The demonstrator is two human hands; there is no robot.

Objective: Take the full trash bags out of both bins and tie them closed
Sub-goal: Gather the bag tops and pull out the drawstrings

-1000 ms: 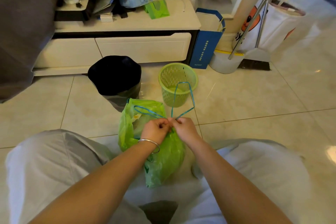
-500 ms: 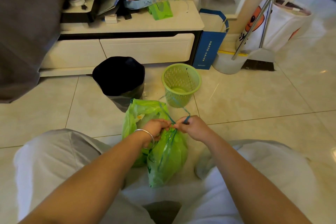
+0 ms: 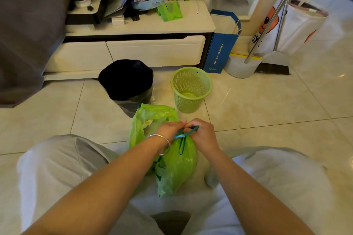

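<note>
A full green trash bag (image 3: 175, 166) lies on the floor between my knees, its neck gathered by a blue drawstring (image 3: 186, 133). My left hand (image 3: 170, 129), with a silver bangle on the wrist, pinches the drawstring at the neck. My right hand (image 3: 202, 135) grips the drawstring's loop from the other side. A second green bag (image 3: 150, 120) stands open-mouthed just behind, partly hidden by my left hand. Beyond stand a green mesh bin (image 3: 191, 89) with no bag in it and a grey bin lined with a black bag (image 3: 126, 80).
A low white TV cabinet (image 3: 133, 51) runs along the back with clutter on top. A blue paper bag (image 3: 221, 44), a white bucket (image 3: 240, 66), a broom and dustpan (image 3: 275, 63) and a white tote (image 3: 290, 25) stand at the right. Grey fabric (image 3: 28, 34) hangs at the left.
The long drawstring loops that stood up above the bag have been pulled down short against the neck. My hands have drawn closer together over the bag.
</note>
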